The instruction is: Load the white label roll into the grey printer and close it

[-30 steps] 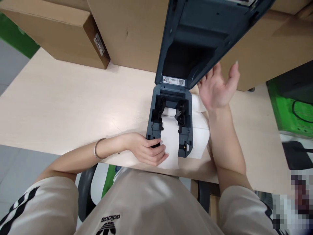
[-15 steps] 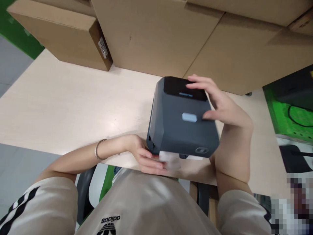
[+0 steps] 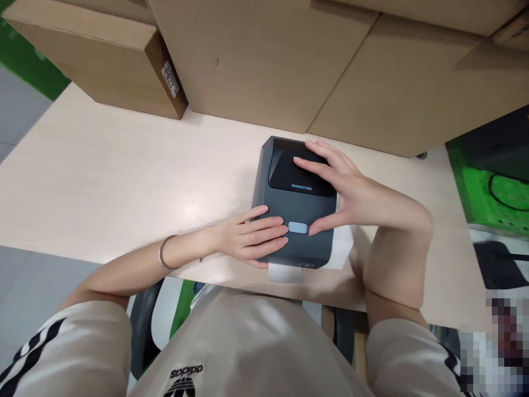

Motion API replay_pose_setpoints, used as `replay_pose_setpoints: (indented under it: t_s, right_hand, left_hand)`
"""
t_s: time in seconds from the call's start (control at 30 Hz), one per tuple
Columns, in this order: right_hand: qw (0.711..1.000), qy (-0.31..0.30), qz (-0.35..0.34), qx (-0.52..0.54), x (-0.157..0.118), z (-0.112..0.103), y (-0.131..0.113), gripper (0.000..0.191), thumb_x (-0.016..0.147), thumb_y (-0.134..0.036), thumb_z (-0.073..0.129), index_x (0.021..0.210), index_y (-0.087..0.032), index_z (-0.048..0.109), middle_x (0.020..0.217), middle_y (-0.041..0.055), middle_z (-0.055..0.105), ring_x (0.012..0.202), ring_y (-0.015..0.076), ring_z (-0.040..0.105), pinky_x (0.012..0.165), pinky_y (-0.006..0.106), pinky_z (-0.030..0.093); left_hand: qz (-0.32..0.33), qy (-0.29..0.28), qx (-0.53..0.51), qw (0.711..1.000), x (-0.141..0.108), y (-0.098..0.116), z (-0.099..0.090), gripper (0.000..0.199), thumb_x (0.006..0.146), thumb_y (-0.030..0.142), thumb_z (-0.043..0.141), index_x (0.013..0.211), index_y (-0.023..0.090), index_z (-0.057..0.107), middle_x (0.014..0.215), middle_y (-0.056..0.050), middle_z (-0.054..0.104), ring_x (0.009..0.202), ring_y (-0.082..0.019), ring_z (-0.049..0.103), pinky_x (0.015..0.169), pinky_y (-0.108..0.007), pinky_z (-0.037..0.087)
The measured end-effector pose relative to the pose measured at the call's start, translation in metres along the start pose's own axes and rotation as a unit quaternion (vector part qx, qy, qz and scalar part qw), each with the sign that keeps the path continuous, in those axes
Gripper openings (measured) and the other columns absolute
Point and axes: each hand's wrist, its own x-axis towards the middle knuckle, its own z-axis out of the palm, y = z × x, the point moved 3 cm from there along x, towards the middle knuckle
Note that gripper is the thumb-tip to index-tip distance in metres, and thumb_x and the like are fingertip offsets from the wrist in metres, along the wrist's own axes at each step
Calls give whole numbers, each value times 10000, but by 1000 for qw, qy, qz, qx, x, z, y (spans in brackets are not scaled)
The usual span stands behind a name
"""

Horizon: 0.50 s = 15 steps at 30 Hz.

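Note:
A dark grey label printer [image 3: 276, 204] with a glossy black panel and a pale blue button [image 3: 298, 227] sits on the table near its front edge. My left hand [image 3: 252, 237] lies on the printer's left side, fingers stretched flat over its top. Spread across the right side is my right hand [image 3: 334, 176], with fingertips on the black panel and the thumb beside the button. A strip of white paper [image 3: 286, 273] sticks out at the printer's front. More white paper [image 3: 342, 248] shows at its right, partly under the printer.
Large cardboard boxes [image 3: 264, 66] stand along the back of the pale table [image 3: 136, 165]. A smaller cardboard box [image 3: 91, 66] is at the back left. Beyond the right edge are a green surface with a black cable [image 3: 502, 193] and a dark flat object [image 3: 500, 264].
The printer's top has come down and now looks lower and flatter. My left hand has moved from the paper at the front up onto the top. My right hand stays on the top.

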Motion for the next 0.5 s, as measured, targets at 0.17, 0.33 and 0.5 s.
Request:
replay_pose_setpoints:
  t_s: [0.17, 0.33, 0.5]
  right_hand:
    - [1000, 1, 6, -25, -6, 2, -11, 1120, 789, -791, 702, 1681, -307, 228, 1751, 130, 63, 1632, 406, 89, 1276, 657, 273]
    - [995, -1, -24, -101, -12, 22, -52, 1286, 668, -730, 843, 1668, -175, 255, 1740, 208, 19, 1632, 425, 30, 1285, 697, 169]
    - [990, 21, -36, -133, -8, 40, -92, 1193, 623, -451, 900, 1613, -93, 338, 1707, 284, 114, 1619, 422, 140, 1297, 672, 172]
  left_hand:
    - [8, 9, 2, 1000, 0, 1, 0, 461, 1032, 591, 451, 1095, 224, 722, 1159, -24, 796, 1204, -169, 707, 1354, -443, 300]
    - [5, 19, -5, 1000, -2, 2, 1, 429, 1031, 550, 469, 1130, 202, 700, 1162, -38, 791, 1215, -187, 708, 1350, -455, 304]
    - [34, 70, -17, 997, -6, 0, 1, 392, 1016, 545, 465, 1185, 255, 667, 1265, -2, 757, 1416, -198, 593, 1363, -457, 269]
